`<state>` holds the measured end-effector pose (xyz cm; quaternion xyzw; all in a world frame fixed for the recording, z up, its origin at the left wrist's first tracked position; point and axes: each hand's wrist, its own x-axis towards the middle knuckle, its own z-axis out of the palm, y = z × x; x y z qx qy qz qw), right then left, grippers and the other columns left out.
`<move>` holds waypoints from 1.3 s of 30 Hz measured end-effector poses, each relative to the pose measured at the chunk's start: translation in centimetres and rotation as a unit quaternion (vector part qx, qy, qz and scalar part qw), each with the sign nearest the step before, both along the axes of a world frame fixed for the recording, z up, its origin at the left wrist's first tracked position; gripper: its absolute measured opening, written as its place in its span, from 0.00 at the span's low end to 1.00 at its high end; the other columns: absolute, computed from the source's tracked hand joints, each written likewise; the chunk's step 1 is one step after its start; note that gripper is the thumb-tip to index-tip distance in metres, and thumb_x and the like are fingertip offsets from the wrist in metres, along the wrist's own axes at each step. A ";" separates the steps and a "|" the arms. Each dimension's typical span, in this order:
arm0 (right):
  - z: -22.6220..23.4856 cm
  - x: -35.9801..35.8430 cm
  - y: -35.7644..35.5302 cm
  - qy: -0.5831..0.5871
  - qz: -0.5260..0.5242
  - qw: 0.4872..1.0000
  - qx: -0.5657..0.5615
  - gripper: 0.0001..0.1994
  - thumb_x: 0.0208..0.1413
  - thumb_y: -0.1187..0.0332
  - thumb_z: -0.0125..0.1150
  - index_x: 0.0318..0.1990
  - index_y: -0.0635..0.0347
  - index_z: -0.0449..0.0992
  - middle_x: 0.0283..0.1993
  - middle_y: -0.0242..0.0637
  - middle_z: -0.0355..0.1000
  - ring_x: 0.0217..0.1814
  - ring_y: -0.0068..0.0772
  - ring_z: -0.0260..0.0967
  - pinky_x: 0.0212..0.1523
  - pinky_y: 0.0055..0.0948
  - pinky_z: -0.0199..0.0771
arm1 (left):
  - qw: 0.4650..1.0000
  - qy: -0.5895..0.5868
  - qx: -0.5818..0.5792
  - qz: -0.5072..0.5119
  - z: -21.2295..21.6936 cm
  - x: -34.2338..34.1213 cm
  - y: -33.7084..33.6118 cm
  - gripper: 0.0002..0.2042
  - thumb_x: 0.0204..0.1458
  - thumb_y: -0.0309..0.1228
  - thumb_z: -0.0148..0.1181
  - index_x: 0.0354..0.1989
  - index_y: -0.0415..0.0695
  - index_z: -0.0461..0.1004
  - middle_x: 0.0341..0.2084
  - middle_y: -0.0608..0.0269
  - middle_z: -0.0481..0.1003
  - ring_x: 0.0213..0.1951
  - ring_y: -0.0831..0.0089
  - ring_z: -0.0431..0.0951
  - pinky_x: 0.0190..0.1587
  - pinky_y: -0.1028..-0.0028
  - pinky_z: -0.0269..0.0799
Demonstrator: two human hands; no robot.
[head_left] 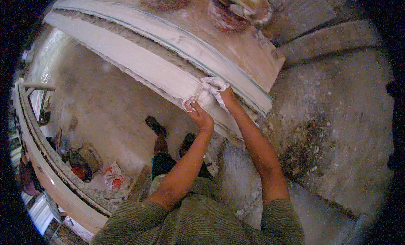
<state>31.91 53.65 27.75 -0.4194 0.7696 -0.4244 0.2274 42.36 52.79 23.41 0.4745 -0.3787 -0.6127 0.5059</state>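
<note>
Both my hands are at the right end of a long white plaster-like strip (126, 57). My right hand (227, 97) is closed on a crumpled, wet-looking white wad (215, 83), which may be cloth or fibre. My left hand (199, 114) has its fingers curled at the strip's near edge, with white loops of similar material around them. A whitish lump (205, 98) lies between the two hands on the strip. Beyond it runs a second long white strip (181, 42) with dark bluish lines along its edges, parallel to the first and separated by a dirty groove.
A brown work board (253, 51) extends behind the strips, with a round, stained basin (249, 9) on it. At left stands a long curved pale piece (55, 186). A red-and-white bag (114, 177) lies on the floor. Dark stains (310, 139) mark the ground at right.
</note>
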 end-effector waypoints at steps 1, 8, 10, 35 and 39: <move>0.2 0.2 1.1 0.010 0.004 1.000 -0.007 0.14 0.53 0.63 0.60 0.45 0.55 0.77 0.47 0.38 0.73 0.51 0.35 0.69 0.54 0.31 0.67 | 1.000 0.008 0.000 -0.007 0.1 0.3 1.2 0.16 0.61 0.33 0.42 0.51 0.34 0.58 0.42 0.48 0.67 0.45 0.62 0.66 0.52 0.67 0.60; -0.1 0.1 12.8 0.015 -0.024 0.999 -0.027 0.15 0.52 0.66 0.61 0.47 0.58 0.76 0.50 0.37 0.73 0.53 0.33 0.67 0.57 0.29 0.64 | 0.993 -0.074 0.027 -0.089 -1.7 0.6 12.1 0.20 0.61 0.39 0.42 0.51 0.33 0.59 0.47 0.43 0.64 0.49 0.57 0.65 0.54 0.63 0.59; -1.1 -1.5 15.4 0.071 -0.010 0.996 -0.045 0.15 0.52 0.63 0.60 0.47 0.57 0.76 0.49 0.38 0.72 0.55 0.37 0.66 0.59 0.33 0.62 | 0.991 -0.051 0.074 -0.097 -2.7 -1.0 15.9 0.23 0.61 0.39 0.41 0.55 0.30 0.55 0.50 0.40 0.63 0.52 0.55 0.64 0.57 0.64 0.57; -8.5 11.4 28.9 -0.068 -0.507 0.828 -0.230 0.15 0.55 0.65 0.52 0.48 0.62 0.73 0.52 0.40 0.70 0.53 0.34 0.66 0.54 0.31 0.65 | 0.874 -0.214 -0.076 -0.429 -7.3 0.7 30.1 0.24 0.60 0.38 0.45 0.59 0.34 0.56 0.54 0.43 0.64 0.56 0.55 0.64 0.59 0.64 0.57; -7.0 12.0 29.8 -0.107 -0.518 0.806 -0.265 0.16 0.55 0.65 0.51 0.49 0.61 0.73 0.52 0.40 0.70 0.53 0.34 0.66 0.53 0.32 0.65 | 0.884 0.012 0.156 -0.441 -6.7 0.3 34.9 0.25 0.60 0.40 0.46 0.61 0.36 0.55 0.57 0.46 0.61 0.59 0.56 0.60 0.61 0.65 0.53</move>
